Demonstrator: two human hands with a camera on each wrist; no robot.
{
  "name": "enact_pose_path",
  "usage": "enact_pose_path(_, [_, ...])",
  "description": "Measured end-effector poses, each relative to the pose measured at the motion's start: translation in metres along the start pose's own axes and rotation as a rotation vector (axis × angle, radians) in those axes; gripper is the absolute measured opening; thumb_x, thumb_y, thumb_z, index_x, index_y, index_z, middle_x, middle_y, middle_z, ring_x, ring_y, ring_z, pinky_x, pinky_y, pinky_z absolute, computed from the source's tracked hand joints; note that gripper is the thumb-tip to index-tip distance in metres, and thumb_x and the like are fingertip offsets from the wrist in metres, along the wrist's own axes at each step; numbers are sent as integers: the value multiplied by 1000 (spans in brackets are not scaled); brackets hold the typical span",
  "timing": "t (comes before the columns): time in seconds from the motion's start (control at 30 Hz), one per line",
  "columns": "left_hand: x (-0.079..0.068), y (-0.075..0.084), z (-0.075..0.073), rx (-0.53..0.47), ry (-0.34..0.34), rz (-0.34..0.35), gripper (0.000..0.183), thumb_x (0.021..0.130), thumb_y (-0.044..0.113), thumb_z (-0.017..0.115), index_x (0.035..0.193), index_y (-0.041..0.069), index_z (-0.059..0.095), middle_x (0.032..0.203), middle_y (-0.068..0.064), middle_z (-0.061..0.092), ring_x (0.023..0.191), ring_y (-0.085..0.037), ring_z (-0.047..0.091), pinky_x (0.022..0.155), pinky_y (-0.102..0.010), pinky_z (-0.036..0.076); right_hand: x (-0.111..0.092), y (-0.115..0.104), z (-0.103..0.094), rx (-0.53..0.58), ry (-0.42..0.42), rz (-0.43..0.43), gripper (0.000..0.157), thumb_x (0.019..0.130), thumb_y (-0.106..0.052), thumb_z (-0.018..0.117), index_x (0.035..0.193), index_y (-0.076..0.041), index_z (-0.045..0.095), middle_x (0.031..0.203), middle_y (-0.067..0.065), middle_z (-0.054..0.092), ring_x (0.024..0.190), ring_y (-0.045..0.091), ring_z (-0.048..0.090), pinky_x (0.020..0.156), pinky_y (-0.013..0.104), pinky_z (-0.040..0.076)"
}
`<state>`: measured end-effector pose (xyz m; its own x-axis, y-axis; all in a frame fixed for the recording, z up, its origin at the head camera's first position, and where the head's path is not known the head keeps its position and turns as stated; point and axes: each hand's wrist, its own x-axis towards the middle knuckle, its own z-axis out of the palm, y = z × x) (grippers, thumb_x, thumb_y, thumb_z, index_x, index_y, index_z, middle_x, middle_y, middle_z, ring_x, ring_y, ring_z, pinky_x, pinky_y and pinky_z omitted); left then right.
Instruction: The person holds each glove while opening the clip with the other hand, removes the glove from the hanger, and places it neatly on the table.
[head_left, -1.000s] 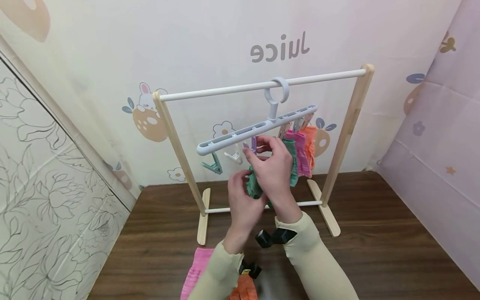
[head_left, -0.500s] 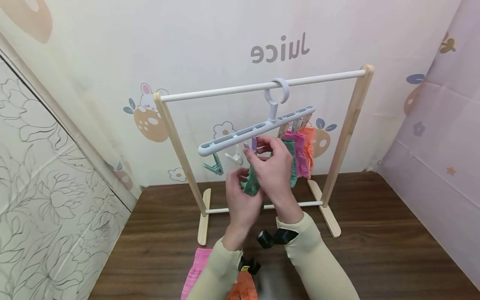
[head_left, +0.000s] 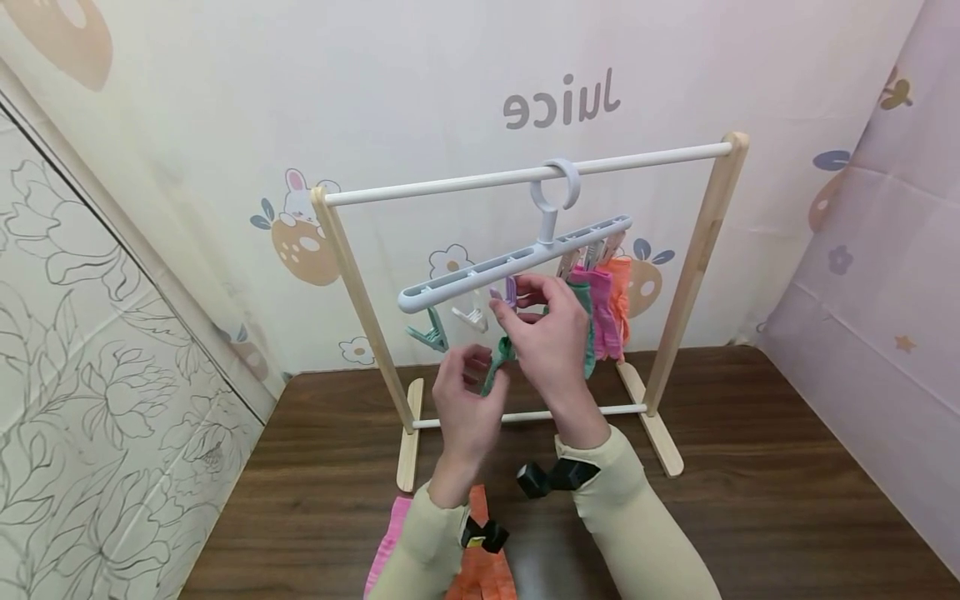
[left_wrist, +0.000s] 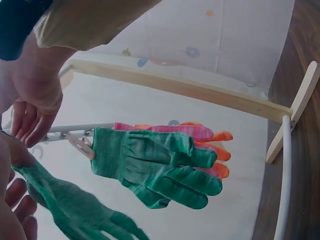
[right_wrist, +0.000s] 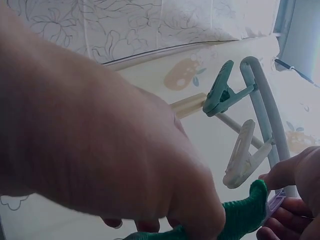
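Note:
A green knitted glove (left_wrist: 82,207) dangles from my left hand (head_left: 465,400), which grips it near its cuff; in the right wrist view its cuff (right_wrist: 245,215) reaches up to a purple clothespin (right_wrist: 274,204). My right hand (head_left: 551,333) pinches that clothespin, under the middle of a light grey clip hanger (head_left: 487,271). Left of the hands, a white clothespin (right_wrist: 240,155) and a green clothespin (right_wrist: 225,92) hang with nothing in them. To the right, another green glove (left_wrist: 150,162), a pink glove (head_left: 602,312) and an orange glove (head_left: 619,292) hang from clothespins.
The hanger's hook loops over the white top bar (head_left: 450,185) of a wooden rack standing on a dark wood table (head_left: 750,483). A pink cloth item (head_left: 386,542) and an orange one (head_left: 483,550) lie at the front, partly under my left sleeve. A printed curtain backs the table.
My left hand has moved a little left and down, with the green glove's cuff now bunched narrower between its fingers. My right hand stays at the purple clothespin.

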<state>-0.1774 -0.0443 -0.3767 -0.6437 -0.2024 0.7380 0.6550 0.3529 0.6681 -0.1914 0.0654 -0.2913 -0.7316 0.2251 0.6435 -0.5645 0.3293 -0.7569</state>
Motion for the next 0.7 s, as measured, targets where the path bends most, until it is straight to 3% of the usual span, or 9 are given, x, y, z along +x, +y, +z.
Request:
enact_pose_path(0.4, [3, 1, -7, -50, 16, 18, 16, 85, 4, 75, 98, 9, 67, 84, -4, 67, 74, -19, 63, 60, -37, 53, 2, 5, 0, 7, 33, -37, 31, 82, -14, 83, 106, 0, 70, 97, 9, 64, 87, 17, 63, 75, 38, 58])
enact_pose_path(0.7, [5, 10, -10, -67, 11, -11, 15, 80, -8, 72, 90, 1, 67, 81, -11, 65, 70, -24, 62, 57, -41, 51, 4, 6, 1, 17, 55, -60, 26, 82, -13, 83, 104, -2, 73, 97, 7, 66, 86, 15, 65, 75, 32, 58])
